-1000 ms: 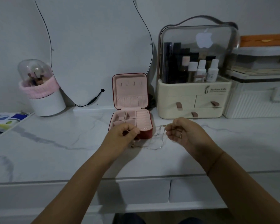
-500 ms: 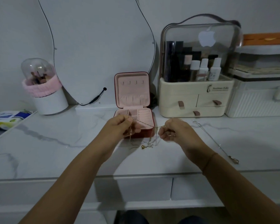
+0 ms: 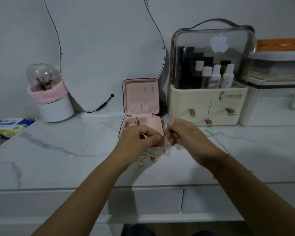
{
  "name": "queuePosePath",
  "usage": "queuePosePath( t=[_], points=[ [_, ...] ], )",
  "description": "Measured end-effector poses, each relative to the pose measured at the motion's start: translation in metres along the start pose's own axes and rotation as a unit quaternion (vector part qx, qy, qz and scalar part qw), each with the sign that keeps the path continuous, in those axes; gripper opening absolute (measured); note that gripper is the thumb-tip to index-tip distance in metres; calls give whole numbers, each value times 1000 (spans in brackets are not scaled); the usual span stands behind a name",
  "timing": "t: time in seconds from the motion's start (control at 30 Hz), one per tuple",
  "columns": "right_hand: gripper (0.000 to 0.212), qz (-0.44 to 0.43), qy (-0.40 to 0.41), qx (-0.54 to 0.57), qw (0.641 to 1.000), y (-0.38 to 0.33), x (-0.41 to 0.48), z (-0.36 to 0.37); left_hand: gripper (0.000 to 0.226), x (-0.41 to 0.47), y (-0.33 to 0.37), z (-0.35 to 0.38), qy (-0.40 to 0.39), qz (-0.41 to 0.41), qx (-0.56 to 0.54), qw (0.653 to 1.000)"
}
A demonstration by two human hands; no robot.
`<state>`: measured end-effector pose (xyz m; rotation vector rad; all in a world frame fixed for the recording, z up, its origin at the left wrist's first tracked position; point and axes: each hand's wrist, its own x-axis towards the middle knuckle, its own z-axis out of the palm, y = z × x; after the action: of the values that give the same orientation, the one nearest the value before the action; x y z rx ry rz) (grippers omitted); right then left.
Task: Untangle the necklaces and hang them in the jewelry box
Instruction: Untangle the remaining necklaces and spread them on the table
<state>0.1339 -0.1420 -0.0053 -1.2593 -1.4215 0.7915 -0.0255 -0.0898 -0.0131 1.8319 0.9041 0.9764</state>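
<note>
A small pink jewelry box stands open at the back of the marble table, its lid upright with a row of hooks. My left hand and my right hand hover just in front of it, fingers pinched on a thin tangled necklace whose chain and gold pendant trail onto the table below them. A second, straighter necklace lies on the table to the right, partly hidden behind my right forearm.
A cream cosmetics organiser with a clear lid stands right of the box, with white storage cases beyond it. A curvy mirror leans behind. A brush holder with a pink band and a wipes packet sit at the left.
My hands came closer together in front of the box. The stretch of chain between them has slackened, and the pendant rests lower on the table.
</note>
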Motion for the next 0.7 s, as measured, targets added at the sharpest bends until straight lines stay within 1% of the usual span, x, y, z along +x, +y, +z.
queuePosePath(
  t=[0.13,0.27,0.43,0.7],
  points=[
    [27,0,-4,-3,1000,1,0,-2,10,-1,1,5,-4,25,3,1000],
    [28,9,-9,-4,1000,6,0,-3,7,-1,1,9,8,44,-3,999],
    [28,27,-7,-16,999,11,-1,-4,15,1,1,10,11,40,38,998],
    [28,28,15,-8,999,16,-4,-3,16,4,-1,13,5,29,72,997]
  ],
)
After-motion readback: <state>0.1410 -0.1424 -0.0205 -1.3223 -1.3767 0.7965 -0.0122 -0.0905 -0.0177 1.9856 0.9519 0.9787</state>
